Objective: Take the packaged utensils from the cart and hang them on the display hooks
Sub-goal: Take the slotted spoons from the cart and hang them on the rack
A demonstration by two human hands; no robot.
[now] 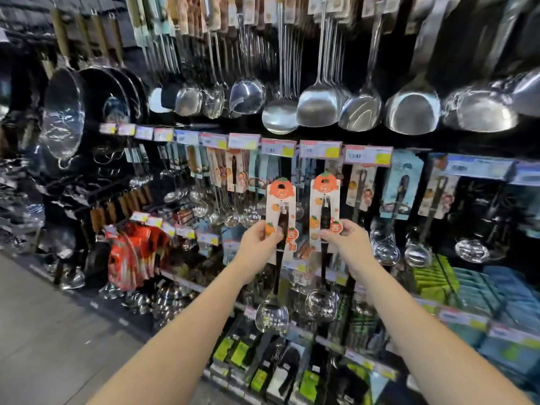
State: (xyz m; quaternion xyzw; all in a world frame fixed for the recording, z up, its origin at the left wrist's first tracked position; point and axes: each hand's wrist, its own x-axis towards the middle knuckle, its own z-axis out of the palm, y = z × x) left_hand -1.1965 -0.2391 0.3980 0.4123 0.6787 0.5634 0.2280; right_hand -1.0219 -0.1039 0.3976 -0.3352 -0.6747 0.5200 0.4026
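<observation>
Before the display hooks (321,153), hands pinching two orange-printed carded skimmers: left hand (257,244), right hand (347,244); card writing unreadable.

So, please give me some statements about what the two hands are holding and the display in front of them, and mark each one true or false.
1. Each hand holds one packaged skimmer: the left hand grips the left packaged skimmer, the right hand the right packaged skimmer. True.
2. Both cards carry orange fruit pictures. True.
3. The skimmers are held with their bowls pointing up. False: the perforated bowls hang down, below the hands.
4. Large steel spatulas hang in the row above. True.
5. The floor lies to the right of the shelves. False: it is on the left.
</observation>
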